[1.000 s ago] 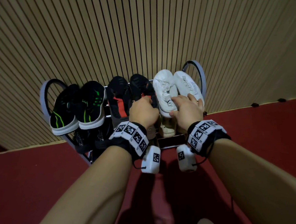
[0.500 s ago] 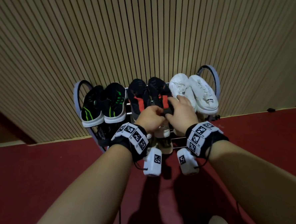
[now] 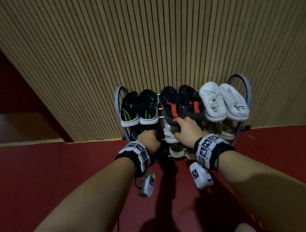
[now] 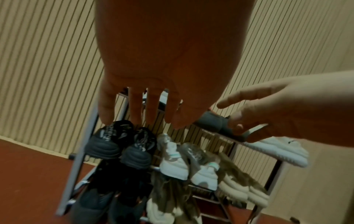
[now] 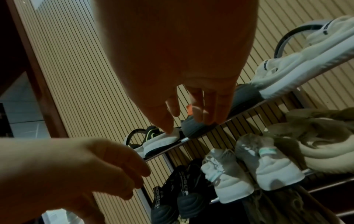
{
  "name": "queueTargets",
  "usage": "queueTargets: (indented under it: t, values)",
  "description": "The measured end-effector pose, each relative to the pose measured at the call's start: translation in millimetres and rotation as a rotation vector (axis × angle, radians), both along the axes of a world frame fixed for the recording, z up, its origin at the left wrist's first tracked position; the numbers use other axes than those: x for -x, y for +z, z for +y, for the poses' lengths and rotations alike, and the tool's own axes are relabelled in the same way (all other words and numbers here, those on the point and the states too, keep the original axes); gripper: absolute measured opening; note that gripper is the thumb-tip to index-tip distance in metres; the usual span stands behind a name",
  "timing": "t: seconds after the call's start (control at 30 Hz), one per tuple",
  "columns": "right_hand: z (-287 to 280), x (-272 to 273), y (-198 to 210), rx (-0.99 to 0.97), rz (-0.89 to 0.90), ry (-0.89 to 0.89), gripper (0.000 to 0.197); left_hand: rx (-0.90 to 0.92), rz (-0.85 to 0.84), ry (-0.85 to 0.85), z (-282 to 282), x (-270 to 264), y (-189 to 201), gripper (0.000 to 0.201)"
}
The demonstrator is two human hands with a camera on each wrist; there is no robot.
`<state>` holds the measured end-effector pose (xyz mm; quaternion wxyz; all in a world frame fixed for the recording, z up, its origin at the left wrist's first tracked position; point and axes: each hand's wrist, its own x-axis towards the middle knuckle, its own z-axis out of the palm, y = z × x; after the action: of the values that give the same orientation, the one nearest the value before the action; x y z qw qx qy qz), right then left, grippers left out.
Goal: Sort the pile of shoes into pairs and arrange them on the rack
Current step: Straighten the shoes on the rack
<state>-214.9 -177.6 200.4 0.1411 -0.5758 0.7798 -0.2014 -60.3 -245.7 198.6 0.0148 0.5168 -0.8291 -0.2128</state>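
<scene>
A metal shoe rack (image 3: 118, 100) stands against the slatted wall. Its top shelf holds a black-and-green pair (image 3: 139, 107), a black-and-red pair (image 3: 180, 103) and a white pair (image 3: 223, 102). My right hand (image 3: 185, 130) reaches to the black-and-red pair, and its fingertips (image 5: 208, 118) press on the grey heel (image 5: 193, 128) of the left shoe. The thumb stays off to the side. My left hand (image 3: 148, 141) hangs lower, in front of the rack's left half. Its fingers (image 4: 136, 112) are loose and hold nothing.
Lower shelves carry black chunky sneakers (image 4: 118, 144), a white pair with mint tabs (image 4: 172, 163) and beige shoes (image 4: 243, 191). Red floor (image 3: 62, 175) spreads in front of the rack. A dark red wall edge (image 3: 12, 85) is at the left.
My left hand came off the black-and-red shoe and dropped below the top shelf. My right hand shifted left from the white pair to the black-and-red shoe's heel. The view pulled back.
</scene>
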Motion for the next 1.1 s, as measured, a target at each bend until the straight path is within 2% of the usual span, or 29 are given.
queueTargets:
  t: [0.1, 0.3, 0.43, 0.6, 0.7, 0.87, 1.0, 1.1]
  values:
    - [-5.4, -14.4, -8.9, -0.062, -0.045, 0.047, 0.049, 0.007, -0.110, 0.010, -0.5, -23.5, -9.6, 0.010]
    - [-29.4, -36.5, -36.1, -0.178, -0.091, 0.097, 0.057, -0.001, -0.165, 0.046, -25.8, -63.7, -39.6, 0.058]
    - [-49.8, -51.4, -54.0, -0.225, -0.117, 0.106, 0.053, 0.043, -0.163, 0.092, -41.5, -75.9, -43.4, 0.048]
    - [-71.9, -60.4, -85.8, -0.266, -0.198, 0.071, 0.054, -0.070, -0.006, 0.171, -56.2, -71.4, -85.7, 0.048]
    - [-83.0, -59.6, -100.7, -0.280, -0.305, -0.006, 0.057, -0.131, 0.048, 0.220, -62.7, -70.5, -107.5, 0.058]
    - [-102.8, -58.4, -116.2, -0.178, -0.509, -0.176, 0.064, -0.240, 0.241, 0.297, -76.9, -75.0, -124.5, 0.066]
    - [-121.6, -57.7, -130.7, -0.168, -0.712, -0.280, 0.050, -0.288, 0.412, 0.357, -92.0, -76.8, -130.3, 0.071]
    - [-133.3, -61.2, -138.1, -0.194, -0.919, -0.351, 0.035, -0.402, 0.565, 0.430, -102.6, -75.8, -130.8, 0.077]
